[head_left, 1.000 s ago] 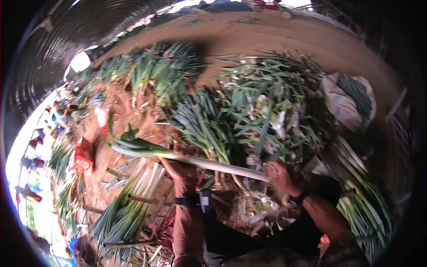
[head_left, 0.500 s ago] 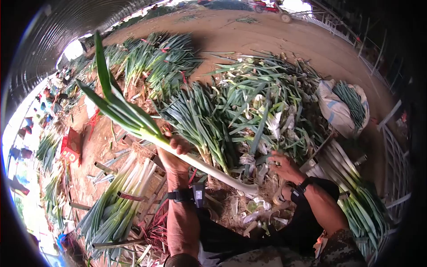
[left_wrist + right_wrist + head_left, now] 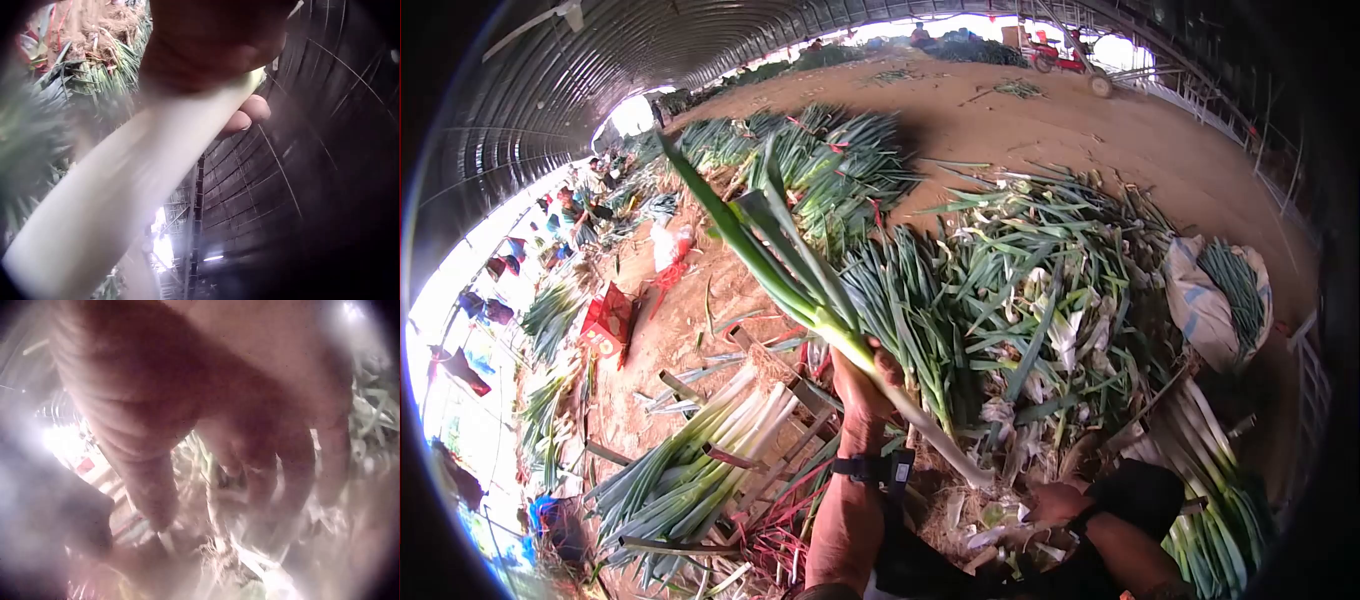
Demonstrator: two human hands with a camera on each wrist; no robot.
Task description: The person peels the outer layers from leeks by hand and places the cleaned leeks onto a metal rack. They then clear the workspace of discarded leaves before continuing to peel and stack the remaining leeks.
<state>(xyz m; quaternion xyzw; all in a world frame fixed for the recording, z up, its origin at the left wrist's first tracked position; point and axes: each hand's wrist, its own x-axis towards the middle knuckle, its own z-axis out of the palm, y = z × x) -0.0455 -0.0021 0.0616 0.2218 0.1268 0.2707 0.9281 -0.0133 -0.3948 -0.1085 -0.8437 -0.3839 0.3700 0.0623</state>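
Observation:
My left hand (image 3: pixel 862 390) grips a long green onion (image 3: pixel 832 325) around its pale shaft. Its green leaves point up and away to the left, and the white root end slants down to the right. In the left wrist view the thick white shaft (image 3: pixel 137 169) crosses the palm, with fingertips (image 3: pixel 253 111) curling out behind it. Low over the litter, my right hand (image 3: pixel 1055 502) is apart from that onion's root end. The right wrist view shows its thumb (image 3: pixel 153 494) spread from loosely bent fingers, above peelings and roots (image 3: pixel 219 556).
A heap of trimmed leaves (image 3: pixel 1050 290) lies ahead, beside a bunch of unpeeled onions (image 3: pixel 910 320). Peeled onions rest on racks at left (image 3: pixel 700 450) and right (image 3: pixel 1200 440). A white sack (image 3: pixel 1195 300), red bag (image 3: pixel 607 325) and red ties (image 3: pixel 785 530) are around.
The onion has swung from nearly level to steeply slanted, leaves rising. The right hand was at its root end, then came away and moved lower. The head view has shifted.

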